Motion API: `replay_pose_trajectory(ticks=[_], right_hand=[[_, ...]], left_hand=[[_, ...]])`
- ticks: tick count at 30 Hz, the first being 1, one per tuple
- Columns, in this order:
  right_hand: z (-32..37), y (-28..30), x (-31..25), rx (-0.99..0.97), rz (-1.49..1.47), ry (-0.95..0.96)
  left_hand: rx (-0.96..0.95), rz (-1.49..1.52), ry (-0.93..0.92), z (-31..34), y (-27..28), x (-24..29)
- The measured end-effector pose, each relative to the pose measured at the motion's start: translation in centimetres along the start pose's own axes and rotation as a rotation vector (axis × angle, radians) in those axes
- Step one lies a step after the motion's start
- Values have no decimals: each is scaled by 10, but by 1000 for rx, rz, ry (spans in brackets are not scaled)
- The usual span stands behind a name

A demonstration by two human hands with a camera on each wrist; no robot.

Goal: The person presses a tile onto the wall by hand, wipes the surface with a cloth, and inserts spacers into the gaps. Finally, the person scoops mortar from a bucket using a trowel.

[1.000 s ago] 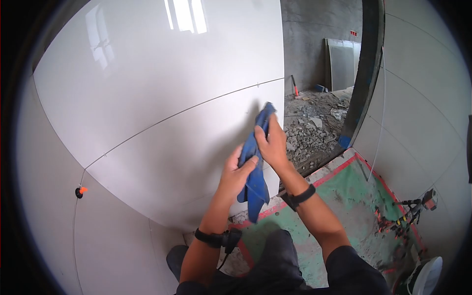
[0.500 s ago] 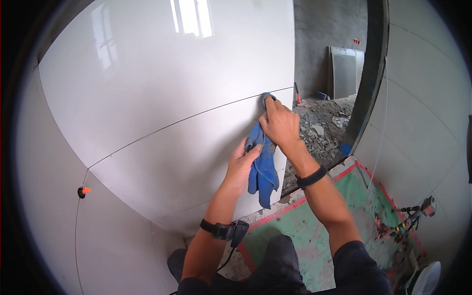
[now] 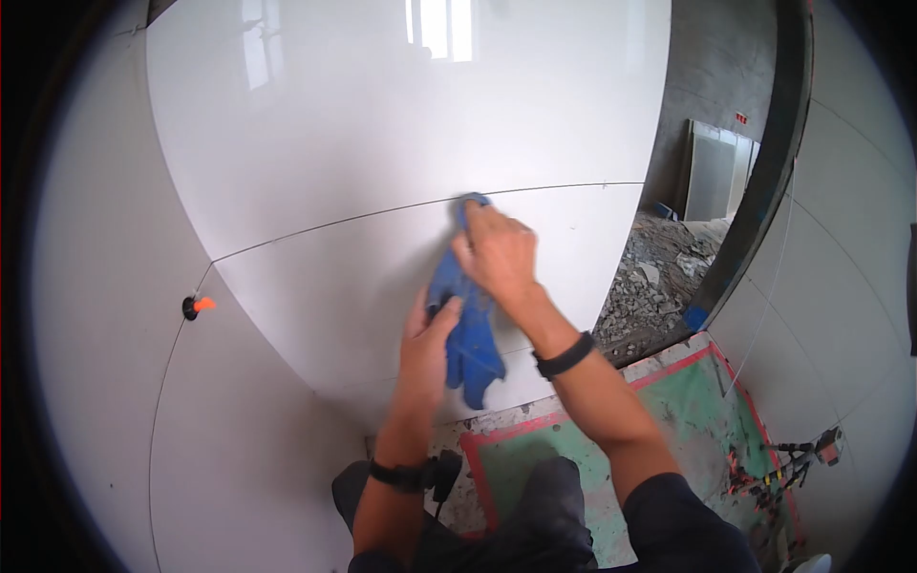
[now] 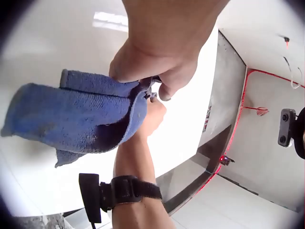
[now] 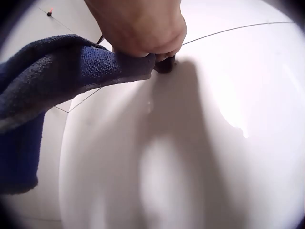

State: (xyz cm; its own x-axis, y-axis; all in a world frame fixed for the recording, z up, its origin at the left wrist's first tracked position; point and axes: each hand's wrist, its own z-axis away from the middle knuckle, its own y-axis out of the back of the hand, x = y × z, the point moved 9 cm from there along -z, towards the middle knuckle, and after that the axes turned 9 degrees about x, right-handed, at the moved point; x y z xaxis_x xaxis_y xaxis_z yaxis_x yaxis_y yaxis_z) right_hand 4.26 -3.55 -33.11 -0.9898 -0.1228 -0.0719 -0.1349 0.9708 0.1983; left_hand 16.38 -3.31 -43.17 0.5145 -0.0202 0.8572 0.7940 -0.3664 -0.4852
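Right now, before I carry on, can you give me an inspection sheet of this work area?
Surface: glossy white wall tiles, thin joint across.
Job's things: blue cloth, top on the joint, rest hanging.
Clutter: orange clip in a seam, left; rubble, far right.
Hands: right hand grips the cloth against the tiles; left hand holds it lower.
Cables: short lead under the left wristband.
Surroundings: green floor sheet; tool, lower right.

right hand (image 3: 497,253) raised, blue cloth (image 3: 468,349) now pressed on the tile joint (image 3: 334,228), left hand (image 3: 425,342) following below
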Motion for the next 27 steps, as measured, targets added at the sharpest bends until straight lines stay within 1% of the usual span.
replay_pose_trajectory(ticks=[1,2,3,4,5,6,8,10,12,13,14,15,17,18,19,21,22,24,25,27], right_hand=[[0,-13,-21,-4,-51,3],[0,-25,-45,24,-180,40],[-2,-36,-68,58,-303,77],[0,-63,-96,-133,-347,112],[9,-82,-117,-321,-386,141],[9,-72,-127,-308,-407,108],[15,-44,-129,-272,-402,69],[31,-8,-82,-188,-426,-163],[56,27,-18,0,-316,-197],[66,46,16,4,-241,-222],[71,64,46,28,-165,-197],[72,75,75,-54,-84,-238],[67,97,122,-95,35,-230],[64,104,147,-119,127,-234],[57,113,163,-60,148,-187],[42,117,187,-56,190,-116],[37,117,196,-56,181,-115],[25,114,203,-102,190,-74],[22,113,208,-98,180,-79],[20,103,207,-121,133,-11]], left_hand=[[105,-15,-85,5,21,14],[202,-34,-166,10,41,27],[264,-16,-193,15,59,36],[321,3,-217,20,77,44],[298,6,-236,24,86,53],[345,21,-240,39,86,64],[319,-18,-222,54,83,64],[284,-32,-189,61,72,45],[49,-314,-21,67,34,3],[-82,-315,23,64,14,-27],[-155,-313,113,63,-2,-57],[-256,-200,174,63,-34,-76],[-345,12,232,53,-86,-118],[-366,94,314,52,-113,-127],[-355,114,350,44,-131,-142],[-408,175,346,37,-173,-141],[-401,172,341,33,-179,-142],[-345,44,338,23,-181,-148],[-339,36,334,22,-184,-148],[-236,118,344,16,-177,-147]])
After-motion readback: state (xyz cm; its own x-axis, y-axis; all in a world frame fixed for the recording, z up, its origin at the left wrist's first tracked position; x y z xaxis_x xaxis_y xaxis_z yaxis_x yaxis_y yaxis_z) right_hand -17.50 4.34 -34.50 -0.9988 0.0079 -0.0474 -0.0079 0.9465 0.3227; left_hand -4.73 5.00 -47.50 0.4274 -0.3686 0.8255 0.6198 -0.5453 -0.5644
